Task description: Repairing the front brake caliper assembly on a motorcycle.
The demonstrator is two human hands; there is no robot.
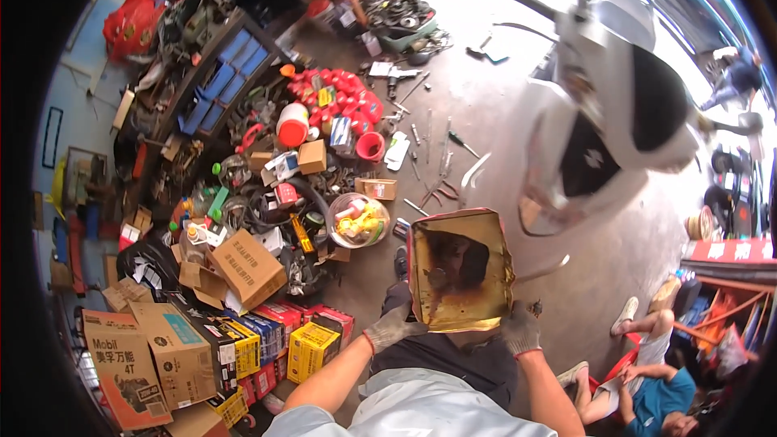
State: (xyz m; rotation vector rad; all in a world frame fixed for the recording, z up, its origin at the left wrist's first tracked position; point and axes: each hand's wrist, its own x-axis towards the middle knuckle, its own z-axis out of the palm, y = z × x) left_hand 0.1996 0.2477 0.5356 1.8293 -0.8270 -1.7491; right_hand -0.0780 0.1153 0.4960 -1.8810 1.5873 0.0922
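A rectangular metal tin (pixel 463 324) with its top side cut away is held up in front of my body. Its inside is gold-coloured, and dark oily residue (pixel 457 263) stains the middle. My left hand (pixel 393 330), in a grey work glove, grips the lower left corner. At the lower right corner, my right hand (pixel 520 330), gloved the same way, is closed on the tin's edge. Fingers under the tin are partly hidden.
A white scooter (pixel 583 137) stands ahead to the right. Hand tools, including a green-handled screwdriver (pixel 463 144), lie on the floor. Boxes (pixel 314 350), a clear tub (pixel 358 222) and red bottles (pixel 336 95) crowd the left. A person (pixel 660 396) sits at the lower right.
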